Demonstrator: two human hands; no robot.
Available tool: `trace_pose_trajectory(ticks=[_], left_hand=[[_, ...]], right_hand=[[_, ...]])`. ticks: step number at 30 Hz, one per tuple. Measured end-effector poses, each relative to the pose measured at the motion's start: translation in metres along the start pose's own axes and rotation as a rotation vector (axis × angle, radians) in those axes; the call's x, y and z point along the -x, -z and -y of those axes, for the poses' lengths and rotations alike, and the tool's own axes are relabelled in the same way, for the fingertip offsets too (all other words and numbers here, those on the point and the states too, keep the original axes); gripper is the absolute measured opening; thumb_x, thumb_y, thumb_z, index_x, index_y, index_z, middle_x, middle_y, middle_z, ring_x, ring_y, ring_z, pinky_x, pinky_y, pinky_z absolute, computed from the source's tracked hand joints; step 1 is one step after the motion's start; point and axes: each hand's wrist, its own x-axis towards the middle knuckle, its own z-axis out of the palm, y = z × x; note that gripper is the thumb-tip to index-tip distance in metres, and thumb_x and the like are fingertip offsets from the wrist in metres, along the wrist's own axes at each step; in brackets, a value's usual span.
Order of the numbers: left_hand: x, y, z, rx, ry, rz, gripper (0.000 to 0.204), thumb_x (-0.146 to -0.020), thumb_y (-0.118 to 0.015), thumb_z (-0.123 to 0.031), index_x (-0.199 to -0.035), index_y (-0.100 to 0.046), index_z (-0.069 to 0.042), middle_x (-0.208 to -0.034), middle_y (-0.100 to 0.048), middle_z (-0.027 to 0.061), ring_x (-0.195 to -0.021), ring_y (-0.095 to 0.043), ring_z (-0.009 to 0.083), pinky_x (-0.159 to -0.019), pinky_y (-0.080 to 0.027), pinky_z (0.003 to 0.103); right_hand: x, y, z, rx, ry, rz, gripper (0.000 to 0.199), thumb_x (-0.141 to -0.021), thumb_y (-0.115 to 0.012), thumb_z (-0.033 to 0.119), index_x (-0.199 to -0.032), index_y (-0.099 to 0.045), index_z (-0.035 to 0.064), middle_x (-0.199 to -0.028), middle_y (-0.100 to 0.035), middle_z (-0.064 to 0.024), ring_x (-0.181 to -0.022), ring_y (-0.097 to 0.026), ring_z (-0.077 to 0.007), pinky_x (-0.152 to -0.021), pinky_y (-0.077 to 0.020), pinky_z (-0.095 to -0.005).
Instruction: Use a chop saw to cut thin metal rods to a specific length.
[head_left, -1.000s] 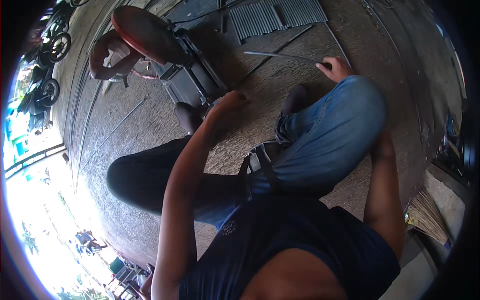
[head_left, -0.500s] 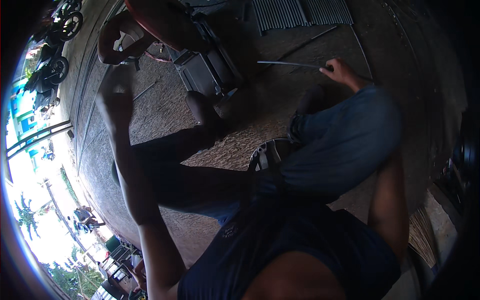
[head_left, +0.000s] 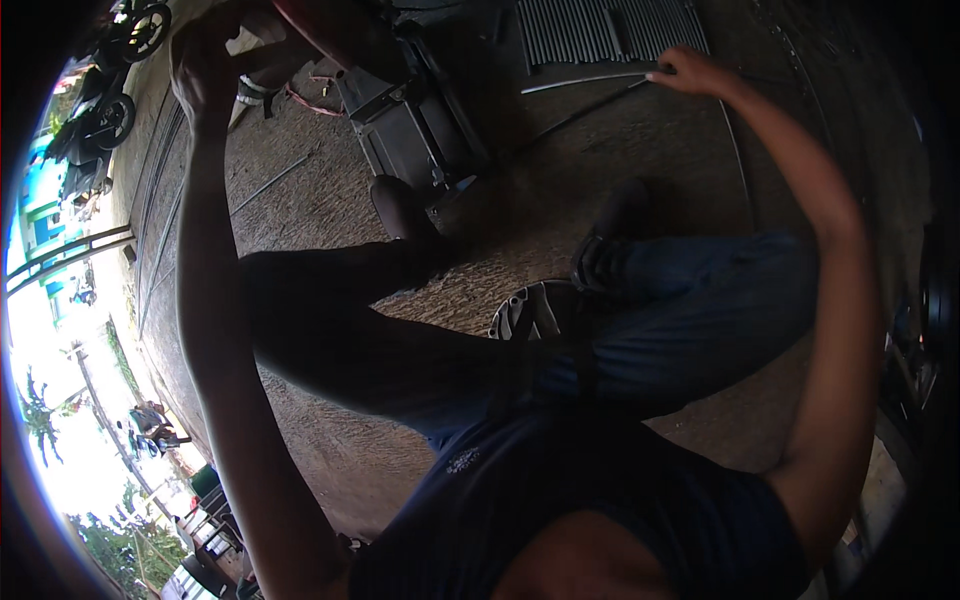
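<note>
My left hand (head_left: 205,70) is up at the far left, on the handle (head_left: 268,62) of a cut-off saw. Its fingers look curled round the grip, though shadow covers part of them. The saw's red guard (head_left: 325,30) rises beside it, above a dark metal base (head_left: 400,130) on the floor. Farther right, my right hand (head_left: 690,72) pinches a thin metal rod (head_left: 585,83) between thumb and fingers. The rod's free end points left toward the saw, apart from its base.
Several cut metal rods (head_left: 610,35) lie side by side at the back. A long dark bar (head_left: 590,112) rests on the concrete floor near them. My shoes (head_left: 400,205) stand in front of the saw. Parked motorbikes (head_left: 105,120) line the far left.
My right hand has moved forward with the rod, its arm now stretched out. My left hand has gone up to the saw handle. My right knee has shifted.
</note>
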Motion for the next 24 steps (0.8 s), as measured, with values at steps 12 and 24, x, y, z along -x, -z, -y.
trace_pose_trajectory(ticks=[12, 24], left_hand=[[-0.013, -0.024, 0.059, 0.008, -0.009, 0.118, 0.025, -0.084, -0.052, -0.013, -0.106, -0.065, -0.015, -0.099, -0.067, 0.008, -0.098, -0.063, 0.0263, -0.082, -0.05, 0.037], [-0.017, -0.026, 0.032, 0.012, 0.091, -0.063, 0.017, -0.087, -0.053, -0.02, -0.095, -0.067, -0.015, -0.092, -0.067, 0.0063, -0.09, -0.065, 0.0259, -0.076, -0.052, 0.038]], right_hand=[[-0.035, -0.163, 0.09, -0.268, -0.246, -0.031, 0.042, -0.089, -0.06, 0.041, -0.095, -0.065, 0.0005, -0.094, -0.064, -0.0215, -0.09, -0.061, -0.0381, -0.077, -0.05, -0.0462], [-0.035, -0.236, 0.203, -0.702, -0.909, -0.114, 0.036, -0.082, -0.06, 0.033, -0.105, -0.062, 0.0054, -0.119, -0.059, -0.0195, -0.1, -0.061, -0.0388, -0.084, -0.0488, -0.0457]])
